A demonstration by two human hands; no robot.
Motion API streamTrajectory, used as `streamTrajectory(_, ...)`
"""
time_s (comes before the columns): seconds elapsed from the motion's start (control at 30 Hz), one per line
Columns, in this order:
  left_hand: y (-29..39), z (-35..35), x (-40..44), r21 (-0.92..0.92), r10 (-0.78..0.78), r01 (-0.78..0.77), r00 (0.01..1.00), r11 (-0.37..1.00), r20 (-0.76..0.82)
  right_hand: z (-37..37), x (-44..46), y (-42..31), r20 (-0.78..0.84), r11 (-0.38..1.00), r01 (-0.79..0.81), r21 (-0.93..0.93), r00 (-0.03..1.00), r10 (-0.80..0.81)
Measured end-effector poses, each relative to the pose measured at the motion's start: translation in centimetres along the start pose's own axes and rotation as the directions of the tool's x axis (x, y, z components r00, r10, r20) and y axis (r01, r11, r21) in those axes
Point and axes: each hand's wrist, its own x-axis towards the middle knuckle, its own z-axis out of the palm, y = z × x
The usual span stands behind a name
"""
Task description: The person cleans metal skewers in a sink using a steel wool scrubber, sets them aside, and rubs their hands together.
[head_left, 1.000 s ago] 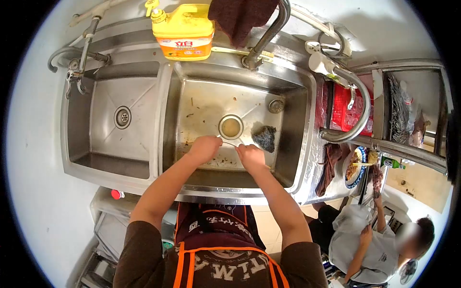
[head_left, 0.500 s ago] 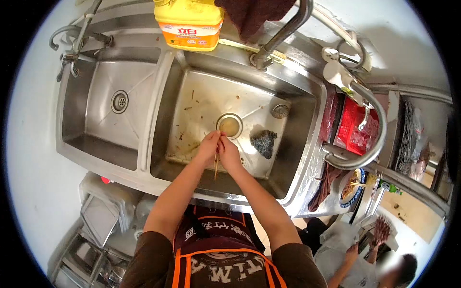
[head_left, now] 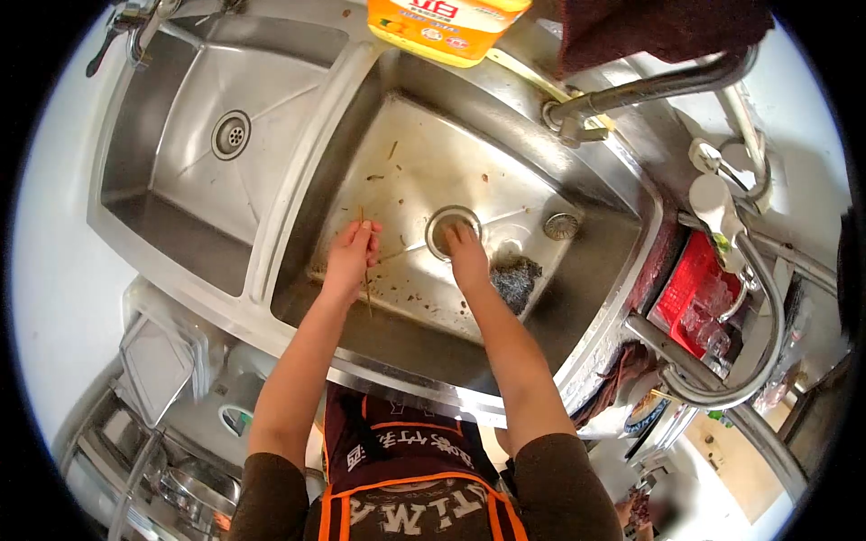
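My left hand (head_left: 350, 257) is closed around a thin brown stick (head_left: 368, 293) over the left part of the larger sink basin (head_left: 433, 153). My right hand (head_left: 466, 255) reaches down to the drain (head_left: 444, 233), its fingertips inside the opening; whether they hold anything is hidden. Right beside that hand lies a dark scouring pad (head_left: 516, 284). A round metal strainer (head_left: 560, 226) rests near the basin's right side. Small brown food scraps are scattered over the basin floor.
A second basin (head_left: 212, 171) is on the left. Behind the sink stand a yellow detergent jug (head_left: 446, 27), a faucet (head_left: 649, 87) and a hanging dark cloth (head_left: 663, 27). To the right are a red basket (head_left: 690, 288) and a brown rag (head_left: 618, 386). A co-worker is partly visible lower right.
My hands were together near the drain and have separated. The left moved left with the stick; the right went into the drain. The view has turned and shifted.
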Motion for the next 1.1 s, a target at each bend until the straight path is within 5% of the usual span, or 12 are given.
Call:
streamTrajectory(0.1, -0.5, -0.1, -0.5, -0.056, -0.018, 0.020, 0.999, 0.998, 0.043, -0.4, 0.4, -1.7, 0.164, 0.969, 0.025, -0.247, 0.986, 0.016)
streamTrajectory(0.53, -0.7, -0.3, 0.7, -0.091, -0.105, 0.113, 0.991, 0.989, 0.084, 1.4, 2.2, 0.5, 0.255, 0.941, 0.104, -0.323, 0.967, -0.019)
streamTrajectory(0.63, -1.4, -0.2, 1.6, -0.138, -0.139, 0.155, 0.983, 0.978, 0.119, 1.0, 2.2, 1.0, 0.187, 0.984, 0.044, -0.173, 0.982, -0.011)
streamTrajectory(0.7, -2.0, 0.2, 1.9, -0.169, -0.167, 0.187, 0.978, 0.968, 0.129, -0.2, 1.6, 0.9, 0.208, 0.919, -0.315, 0.239, 0.941, 0.268)
streamTrajectory(0.73, -2.5, 0.7, 2.2, -0.150, -0.208, 0.228, 0.968, 0.962, 0.137, -1.0, 1.3, 0.7, 0.209, 0.920, -0.315, 0.235, 0.940, 0.268)
streamTrajectory(0.8, -4.1, 1.7, 3.1, -0.135, -0.252, 0.272, 0.957, 0.953, 0.145, -2.8, 0.4, -0.2, 0.384, 0.380, -0.551, 0.743, 0.816, 0.433)
streamTrajectory(0.83, -5.1, 2.5, 3.6, -0.206, -0.288, 0.340, 0.926, 0.918, 0.245, -3.9, 0.1, -1.4, 0.421, 0.232, -0.537, 0.811, 0.811, 0.407)
streamTrajectory(0.93, -5.9, 4.7, 3.6, -0.276, -0.314, 0.429, 0.872, 0.860, 0.377, -6.3, -0.4, -5.6, 0.395, 0.223, -0.500, 0.837, 0.834, 0.386)
streamTrajectory(1.0, -5.9, 5.4, 3.4, -0.277, -0.319, 0.452, 0.852, 0.848, 0.415, -5.8, -1.0, -7.2, 0.306, 0.489, -0.469, 0.736, 0.874, 0.378)
streamTrajectory(1.1, -6.0, 5.5, 3.4, -0.230, -0.462, 0.525, 0.843, 0.820, 0.275, -7.2, -1.0, -9.9, 0.270, 0.688, -0.452, 0.568, 0.892, 0.363)
